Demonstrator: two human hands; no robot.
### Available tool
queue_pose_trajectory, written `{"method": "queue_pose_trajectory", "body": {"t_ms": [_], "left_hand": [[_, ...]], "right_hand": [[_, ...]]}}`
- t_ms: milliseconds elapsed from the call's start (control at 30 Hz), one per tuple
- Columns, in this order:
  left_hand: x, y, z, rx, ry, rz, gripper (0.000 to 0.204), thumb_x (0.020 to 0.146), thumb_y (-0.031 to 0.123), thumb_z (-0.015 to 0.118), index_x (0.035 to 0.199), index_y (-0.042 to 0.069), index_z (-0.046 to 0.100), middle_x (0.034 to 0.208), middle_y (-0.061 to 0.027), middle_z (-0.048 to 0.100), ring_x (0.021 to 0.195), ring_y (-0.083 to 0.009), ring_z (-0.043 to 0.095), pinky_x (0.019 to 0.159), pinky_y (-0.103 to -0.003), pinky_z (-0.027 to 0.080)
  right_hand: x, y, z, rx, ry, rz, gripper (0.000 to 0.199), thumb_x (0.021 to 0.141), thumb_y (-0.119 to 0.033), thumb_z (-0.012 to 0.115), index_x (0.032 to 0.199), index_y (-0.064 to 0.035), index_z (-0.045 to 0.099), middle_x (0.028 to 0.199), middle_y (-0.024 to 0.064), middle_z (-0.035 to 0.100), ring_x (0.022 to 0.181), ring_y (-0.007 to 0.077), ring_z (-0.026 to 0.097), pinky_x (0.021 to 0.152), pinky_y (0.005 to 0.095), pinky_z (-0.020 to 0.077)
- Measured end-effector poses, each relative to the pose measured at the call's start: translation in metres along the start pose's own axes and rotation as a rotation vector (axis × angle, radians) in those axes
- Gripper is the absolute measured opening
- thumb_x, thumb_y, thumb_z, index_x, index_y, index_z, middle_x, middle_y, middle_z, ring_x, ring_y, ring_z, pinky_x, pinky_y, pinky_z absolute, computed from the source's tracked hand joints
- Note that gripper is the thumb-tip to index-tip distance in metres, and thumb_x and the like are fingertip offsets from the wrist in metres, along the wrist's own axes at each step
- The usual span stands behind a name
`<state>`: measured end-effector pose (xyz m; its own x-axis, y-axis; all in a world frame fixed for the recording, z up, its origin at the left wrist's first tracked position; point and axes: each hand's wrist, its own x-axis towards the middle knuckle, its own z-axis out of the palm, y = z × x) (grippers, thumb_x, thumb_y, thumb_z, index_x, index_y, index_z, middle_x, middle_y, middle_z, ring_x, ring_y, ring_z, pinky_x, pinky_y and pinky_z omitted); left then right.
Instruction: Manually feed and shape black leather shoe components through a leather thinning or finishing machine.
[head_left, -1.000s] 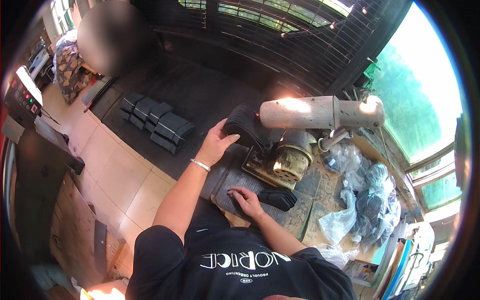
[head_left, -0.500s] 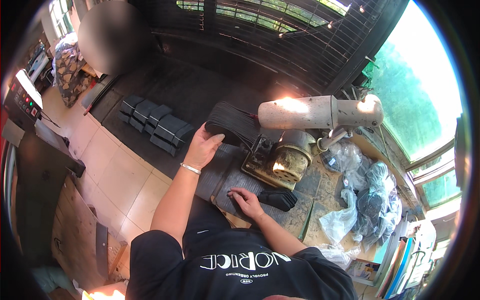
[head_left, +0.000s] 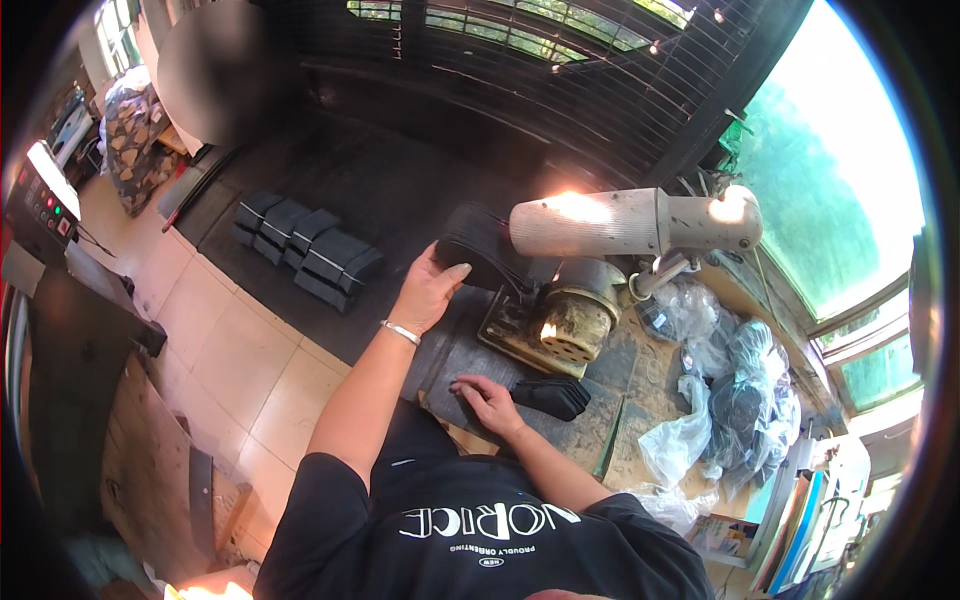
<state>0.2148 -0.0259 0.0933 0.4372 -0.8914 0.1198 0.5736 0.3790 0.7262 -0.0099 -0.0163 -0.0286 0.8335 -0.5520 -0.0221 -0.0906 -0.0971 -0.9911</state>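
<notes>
Left hand (head_left: 428, 290): I see its grip clamped on a black stack of pieces (head_left: 480, 248), beside the machine (head_left: 560, 315).
Right hand (head_left: 490, 400): fingers spread flat on the table (head_left: 590, 430), touching a second black stack (head_left: 553, 396).

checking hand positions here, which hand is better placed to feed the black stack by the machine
Left, probably. The left hand already rests on the upright black stack beside the machine. The right hand lies lower on the bench, by a smaller black pile.
</notes>
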Motion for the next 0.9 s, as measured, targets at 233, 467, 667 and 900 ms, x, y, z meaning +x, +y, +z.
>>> {"method": "queue_pose_trajectory", "body": {"t_ms": [233,467,667,900], "left_hand": [[0.004,0.019,-0.012,-0.156,-0.02,0.104,0.029,0.089,-0.007,0.06,0.116,0.002,0.056,0.114,-0.0084,0.064,0.104,-0.018,0.063,0.093,-0.031,0.051],[0.006,0.013,-0.008,-0.035,-0.064,-0.009,0.022,0.088,-0.002,0.063,0.11,0.002,0.06,0.107,-0.0063,0.065,0.1,-0.0155,0.063,0.091,-0.028,0.049],[0.003,0.01,0.015,0.367,-0.126,-0.06,0.02,0.087,0.003,0.067,0.106,0.003,0.063,0.098,-0.0006,0.065,0.088,-0.0081,0.059,0.08,-0.023,0.048],[0.023,-0.007,0.021,0.508,-0.119,-0.019,0.042,0.086,-0.002,0.063,0.128,-0.005,0.055,0.115,-0.0069,0.065,0.101,-0.0111,0.059,0.092,-0.027,0.047]], "right_hand": [[0.001,-0.001,-0.001,-0.011,0.008,-0.016,0.025,0.097,-0.012,0.055,0.118,0.0004,0.06,0.101,0.01,0.071,0.098,0.0176,0.066,0.089,0.0291,0.0495],[0.001,-0.003,-0.002,-0.013,-0.013,0.002,0.026,0.097,-0.012,0.054,0.119,0.0021,0.06,0.104,0.0097,0.07,0.1,0.0167,0.064,0.091,0.0292,0.0486],[0.001,-0.006,-0.002,-0.024,-0.009,-0.002,0.026,0.097,-0.012,0.054,0.118,0.0018,0.06,0.103,0.0094,0.07,0.1,0.0164,0.064,0.091,0.029,0.0486],[0.001,-0.003,-0.001,0.004,-0.016,-0.011,0.026,0.097,-0.012,0.054,0.119,0.0017,0.06,0.102,0.0107,0.07,0.098,0.0177,0.065,0.089,0.0291,0.0494]]}}
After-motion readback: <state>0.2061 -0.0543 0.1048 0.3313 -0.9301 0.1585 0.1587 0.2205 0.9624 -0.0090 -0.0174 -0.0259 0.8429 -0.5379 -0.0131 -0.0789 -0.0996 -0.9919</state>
